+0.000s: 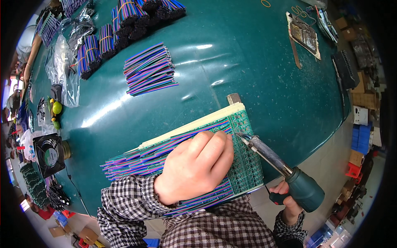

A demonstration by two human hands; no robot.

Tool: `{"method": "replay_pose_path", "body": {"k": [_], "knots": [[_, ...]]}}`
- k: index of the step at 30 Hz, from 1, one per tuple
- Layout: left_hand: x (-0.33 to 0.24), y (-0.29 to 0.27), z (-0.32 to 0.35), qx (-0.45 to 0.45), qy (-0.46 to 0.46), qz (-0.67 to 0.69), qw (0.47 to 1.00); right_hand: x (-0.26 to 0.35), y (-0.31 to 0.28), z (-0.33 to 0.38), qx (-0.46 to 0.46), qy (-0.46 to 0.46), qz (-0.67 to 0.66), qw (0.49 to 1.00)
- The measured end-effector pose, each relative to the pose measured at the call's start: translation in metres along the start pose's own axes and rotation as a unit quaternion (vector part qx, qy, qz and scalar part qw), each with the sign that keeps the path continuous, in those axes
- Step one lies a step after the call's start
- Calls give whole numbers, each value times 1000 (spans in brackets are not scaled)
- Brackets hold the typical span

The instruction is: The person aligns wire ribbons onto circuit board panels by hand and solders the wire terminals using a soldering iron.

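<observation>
Green circuit board lies at the near edge of the dark green bench, tilted so that its long side runs from lower left to upper right, with a pale strip along its far edge. Rows of striped ribbon wires in purple, blue, green and red lie across the board and stick out past its left end. The left hand rests palm down on these wires, fingers curled and pressing them flat against the board; it grips nothing. The right hand is closed around the dark green handle of a soldering iron, whose metal shaft slants up to the left so that the tip meets the board just beside the left hand's fingertips. Both forearms wear checked sleeves. Farther back on the bench sits a loose stack of cut ribbon wires, and beyond it several bundles of the same wire tied with bands. Clear plastic bags lie at the left edge; what they hold cannot be made out. A small black fan stands at the left, and a brown-framed plate lies at the far right.
</observation>
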State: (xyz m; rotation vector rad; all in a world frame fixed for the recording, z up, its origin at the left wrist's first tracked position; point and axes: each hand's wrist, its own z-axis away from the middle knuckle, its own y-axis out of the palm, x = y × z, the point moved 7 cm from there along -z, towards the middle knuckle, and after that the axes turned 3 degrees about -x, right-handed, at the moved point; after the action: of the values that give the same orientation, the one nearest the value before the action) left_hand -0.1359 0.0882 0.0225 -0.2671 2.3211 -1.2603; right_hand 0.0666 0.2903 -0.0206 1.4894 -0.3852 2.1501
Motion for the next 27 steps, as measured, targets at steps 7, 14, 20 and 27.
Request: {"method": "replay_pose_path", "body": {"k": [7, 14, 20, 27], "knots": [[-2, 0, 1, -1, 1, -8, 1000, 11, 9, -1, -9, 0, 9, 1000], [-5, 0, 2, -11, 20, -35, 999, 2, 0, 2, 23, 0, 16, 1000], [-8, 1, 3, -25, 29, -65, 997, -2, 0, 3, 11, 4, -16, 1000], [-8, 2, 3, -18, 28, -72, 997, 0, 3, 1, 47, -3, 14, 999]]}}
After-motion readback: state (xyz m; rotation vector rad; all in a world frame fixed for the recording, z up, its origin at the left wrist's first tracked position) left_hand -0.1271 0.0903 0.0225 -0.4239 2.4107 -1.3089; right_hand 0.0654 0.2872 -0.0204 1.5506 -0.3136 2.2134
